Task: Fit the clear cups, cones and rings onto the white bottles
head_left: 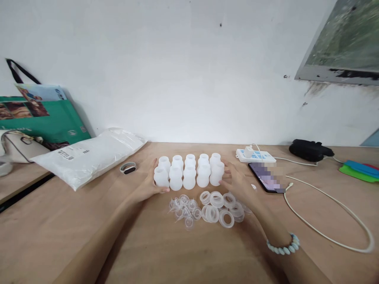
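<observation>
Several frosted white plastic bottles stand upright in two close rows on the wooden table, open necks facing up. At the left end of the rows, my left hand is open, its thumb along the front of the nearest bottle and its fingers up the side. Across from it, my right hand lies against the right end with its fingers spread. Just in front of the bottles are a pile of small clear plastic caps or valves and, beside it, a heap of translucent rings.
A white plastic mailing bag and a fitness band lie to the left. Toward the right are a phone, a power strip, a looped white cable and a black case. A wall closes off the back.
</observation>
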{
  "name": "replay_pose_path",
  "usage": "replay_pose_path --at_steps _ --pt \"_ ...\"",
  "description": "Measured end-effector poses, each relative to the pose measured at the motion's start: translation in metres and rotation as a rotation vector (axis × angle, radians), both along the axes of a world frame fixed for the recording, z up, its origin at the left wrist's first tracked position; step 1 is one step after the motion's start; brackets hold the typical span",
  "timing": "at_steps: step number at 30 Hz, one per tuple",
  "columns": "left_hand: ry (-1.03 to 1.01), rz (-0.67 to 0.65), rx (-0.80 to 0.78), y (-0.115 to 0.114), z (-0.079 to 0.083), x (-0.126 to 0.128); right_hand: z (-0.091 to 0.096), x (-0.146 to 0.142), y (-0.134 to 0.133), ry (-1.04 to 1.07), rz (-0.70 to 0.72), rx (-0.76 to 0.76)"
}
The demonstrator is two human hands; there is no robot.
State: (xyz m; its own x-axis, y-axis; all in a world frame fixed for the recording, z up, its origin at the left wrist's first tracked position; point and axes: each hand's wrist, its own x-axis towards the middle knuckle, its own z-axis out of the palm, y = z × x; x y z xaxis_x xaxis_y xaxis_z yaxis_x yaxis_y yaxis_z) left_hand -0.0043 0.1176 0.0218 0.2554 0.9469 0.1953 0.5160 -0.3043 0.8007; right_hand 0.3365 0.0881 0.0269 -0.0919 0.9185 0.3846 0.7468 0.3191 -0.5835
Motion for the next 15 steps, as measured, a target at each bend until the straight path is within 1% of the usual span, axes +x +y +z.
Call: replay_pose_path --at_steps 4,6,8,10,12,13,14,15 --pt "-0.127 0.001 -0.045 0.003 -0.01 0.006 0.012 0.014 0.012 0.049 0.04 0.012" --pt "-0.14 0.021 -0.045 0.003 -0.012 0.008 0.02 0.024 0.023 0.053 0.091 -0.032" --pt "-0.134 0.027 -0.024 0.004 -0.015 0.009 0.027 0.033 0.035 0.071 0.192 -0.133" --pt "-0.128 0.004 0.011 0.006 -0.018 0.009 0.033 0.04 0.048 0.123 0.303 -0.277" --pt "-0.13 -0.021 0.043 0.009 -0.023 0.008 0.035 0.043 0.058 0.163 0.414 -0.438" --pt "-0.133 -0.023 0.054 0.01 -0.025 0.007 0.035 0.043 0.063 0.163 0.46 -0.491" --pt "-0.135 -0.017 0.06 0.012 -0.028 0.006 0.034 0.043 0.067 0.153 0.495 -0.517" --pt "-0.135 -0.005 0.064 0.013 -0.029 0.005 0.032 0.042 0.071 0.138 0.513 -0.508"
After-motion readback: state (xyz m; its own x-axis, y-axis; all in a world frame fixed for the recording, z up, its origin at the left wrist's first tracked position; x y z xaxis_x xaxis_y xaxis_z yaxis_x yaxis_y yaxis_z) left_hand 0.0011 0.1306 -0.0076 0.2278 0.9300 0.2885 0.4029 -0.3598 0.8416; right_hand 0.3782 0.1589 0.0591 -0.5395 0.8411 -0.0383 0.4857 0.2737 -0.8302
